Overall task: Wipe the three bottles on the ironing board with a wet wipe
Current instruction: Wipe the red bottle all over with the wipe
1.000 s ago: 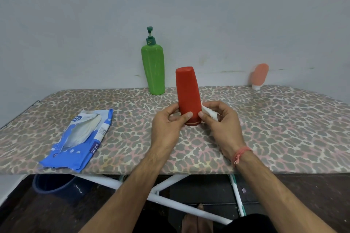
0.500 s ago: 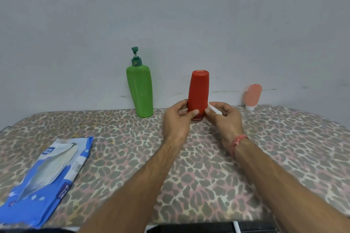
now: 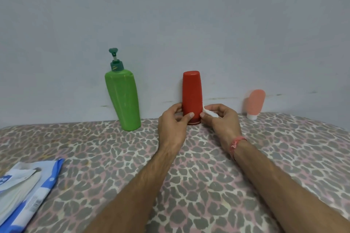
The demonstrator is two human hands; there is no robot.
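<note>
Left hand (image 3: 173, 123) curled round red bottle (image 3: 192, 96), steadying base on far board (image 3: 189, 176); right hand (image 3: 220, 119) pinching wipe (image 3: 209, 112) — press firmly, rub upward

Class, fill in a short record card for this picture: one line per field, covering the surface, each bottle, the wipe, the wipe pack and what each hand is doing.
Surface: ironing board with a leopard-print cover
Red bottle: upright on its cap, middle of the row
Green pump bottle: standing to its left, untouched
Pink tube: standing cap down to its right, by the wall
Wet wipe: white, bunched beside the red bottle's base
Wipe pack: blue, lying flat at the near left
Left hand: grips the red bottle's lower part
Right hand: pinches the wet wipe
</note>
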